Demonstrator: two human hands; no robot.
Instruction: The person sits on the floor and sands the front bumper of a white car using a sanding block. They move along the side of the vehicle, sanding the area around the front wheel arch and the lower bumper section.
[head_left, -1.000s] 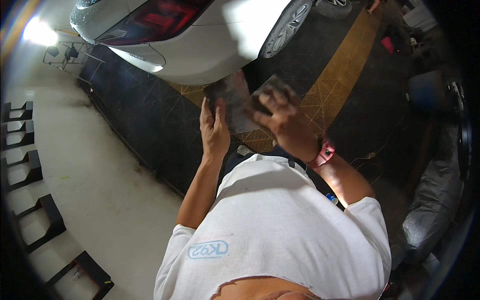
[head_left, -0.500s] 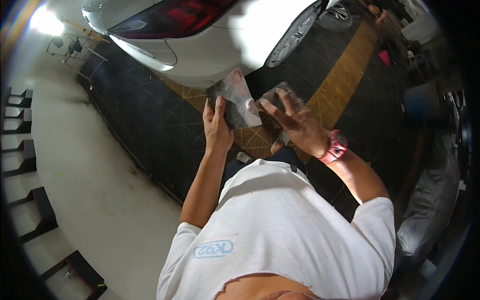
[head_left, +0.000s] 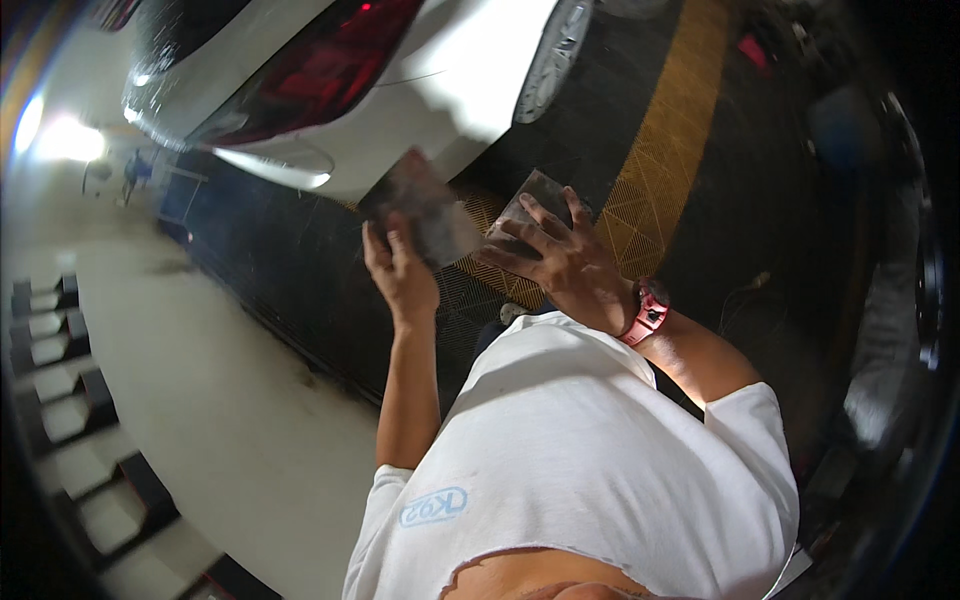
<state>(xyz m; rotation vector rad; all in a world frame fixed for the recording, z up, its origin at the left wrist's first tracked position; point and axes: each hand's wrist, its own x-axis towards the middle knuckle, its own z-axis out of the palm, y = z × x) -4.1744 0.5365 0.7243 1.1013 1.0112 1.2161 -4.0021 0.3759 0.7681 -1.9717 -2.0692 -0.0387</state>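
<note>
2 hands hold 1 grey cloth each: left hand (head_left: 402,270) grips a blurred cloth (head_left: 428,208), right hand (head_left: 560,262) spreads fingers wide over a folded cloth (head_left: 535,200), near 1 white car (head_left: 400,80).

A pale blue logo print (head_left: 433,507) sits on the white shirt's left sleeve

left hand (head_left: 402,272): raised, fingers curled, gripping | right hand (head_left: 560,258): fingers spread, pressing flat, wrist bent

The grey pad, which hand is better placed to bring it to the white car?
Probably the right. The right hand already grips the grey pad with fingers spread over it, while the left hand holds a blurred sheet. The white car lies just beyond both.
</note>
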